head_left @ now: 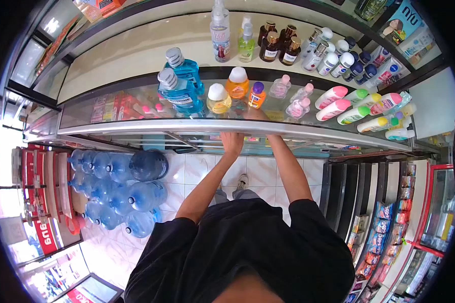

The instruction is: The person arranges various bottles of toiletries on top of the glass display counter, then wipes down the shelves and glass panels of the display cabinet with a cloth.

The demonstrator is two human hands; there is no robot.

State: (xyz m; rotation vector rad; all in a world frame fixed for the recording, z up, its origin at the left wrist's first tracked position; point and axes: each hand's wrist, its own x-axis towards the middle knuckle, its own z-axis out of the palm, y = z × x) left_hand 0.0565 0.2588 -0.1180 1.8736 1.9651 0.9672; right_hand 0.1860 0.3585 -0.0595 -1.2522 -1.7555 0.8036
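Both my forearms reach forward to a glass shelf with a silver front edge (207,126). My left hand (231,142) is at that edge, its fingers hidden behind the metal strip. My right hand (257,114) reaches below the glass and shows faintly through it, fingers not clear. Above it on the glass stands a small orange bottle with a purple cap (257,96). Beside that are an orange bottle with a white cap (237,83) and a pale yellow bottle (219,99). Blue mouthwash bottles (181,96) stand further left, small pink bottles (298,107) to the right.
Pink- and green-capped bottles (354,115) lie at the shelf's right. Behind are brown bottles (270,48), a spray bottle (220,38) and roll-on deodorants (328,63). Large blue water jugs (119,202) fill the floor at left. Snack packets (381,227) line a rack at right.
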